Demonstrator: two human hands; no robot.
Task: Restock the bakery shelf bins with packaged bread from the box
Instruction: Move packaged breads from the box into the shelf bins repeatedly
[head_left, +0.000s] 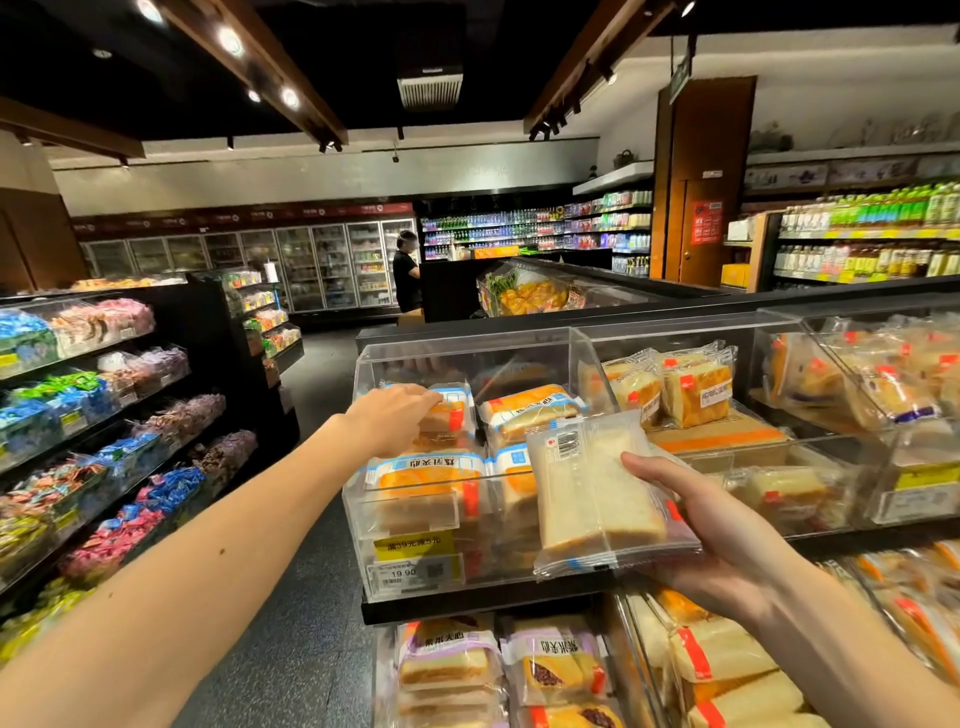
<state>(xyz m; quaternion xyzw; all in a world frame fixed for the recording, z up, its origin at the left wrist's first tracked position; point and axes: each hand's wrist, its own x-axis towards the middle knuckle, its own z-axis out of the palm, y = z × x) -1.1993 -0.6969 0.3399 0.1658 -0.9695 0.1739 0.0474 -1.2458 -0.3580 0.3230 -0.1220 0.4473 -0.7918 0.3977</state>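
Note:
My right hand (722, 530) holds a clear-wrapped pack of white sliced bread (597, 493), barcode side up, in front of a clear acrylic bin (415, 519) on the top shelf. That bin holds several orange-and-blue bread packs (426, 475). My left hand (392, 415) reaches into the bin from above, fingers closed on the back-left pack (454, 410). The box is not in view.
More clear bins with bread (696, 384) stand to the right, and lower bins (550, 670) sit below. A candy shelf (104, 415) lines the aisle's left side. A person (406, 270) stands far back by the fridges.

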